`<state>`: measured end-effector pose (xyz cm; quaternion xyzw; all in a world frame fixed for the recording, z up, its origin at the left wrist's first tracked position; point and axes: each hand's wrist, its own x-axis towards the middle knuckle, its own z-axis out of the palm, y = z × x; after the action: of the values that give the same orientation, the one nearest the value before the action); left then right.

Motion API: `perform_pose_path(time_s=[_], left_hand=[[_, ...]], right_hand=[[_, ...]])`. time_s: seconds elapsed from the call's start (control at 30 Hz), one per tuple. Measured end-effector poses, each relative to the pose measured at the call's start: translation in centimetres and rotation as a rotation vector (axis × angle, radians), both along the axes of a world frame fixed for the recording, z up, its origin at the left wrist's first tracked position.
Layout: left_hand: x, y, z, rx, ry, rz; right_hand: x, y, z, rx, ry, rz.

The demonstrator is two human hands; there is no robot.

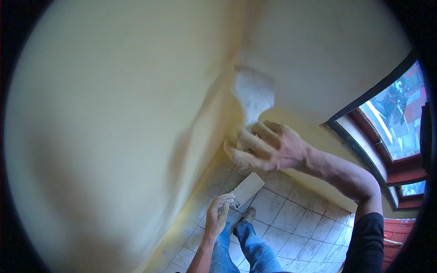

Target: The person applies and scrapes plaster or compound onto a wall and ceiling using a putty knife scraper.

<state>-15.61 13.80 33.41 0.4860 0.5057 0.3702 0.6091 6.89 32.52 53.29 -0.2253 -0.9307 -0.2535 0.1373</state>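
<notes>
Up at the inner corner of two walls, my right hand point(277, 146) is closed around the handle of a putty knife point(254, 93). Its wide, whitish blade points upward, with its tip close to the corner; whether the edge touches the wall I cannot tell. Some blur covers the hand and knife. Lower down, my left hand point(217, 216) grips one end of a pale, flat rectangular board point(249, 186), partly hidden by the fingers. Whitish residue shows on the fingers of both hands.
A cream wall point(114, 113) fills the left, meeting another wall point(314, 59) at the corner. To the right is a dark-edged window point(396, 118) with a reddish frame. Below, my feet stand on a marbled tile floor point(268, 204). Something red point(399, 234) lies at lower right.
</notes>
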Motion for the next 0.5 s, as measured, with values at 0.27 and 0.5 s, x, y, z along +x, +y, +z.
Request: perform_pose_path(time_s=[0.27, 0.5], left_hand=[[0.5, -0.2, -1.5, -0.045, -0.034, 0.009], [0.5, -0.4, -2.0, -0.223, -0.225, 0.086]], right_hand=[[0.9, 2.0, -7.0, -0.449, 0.143, -0.127], [1.6, -3.2, -7.5, -0.433, 0.329, -0.205]])
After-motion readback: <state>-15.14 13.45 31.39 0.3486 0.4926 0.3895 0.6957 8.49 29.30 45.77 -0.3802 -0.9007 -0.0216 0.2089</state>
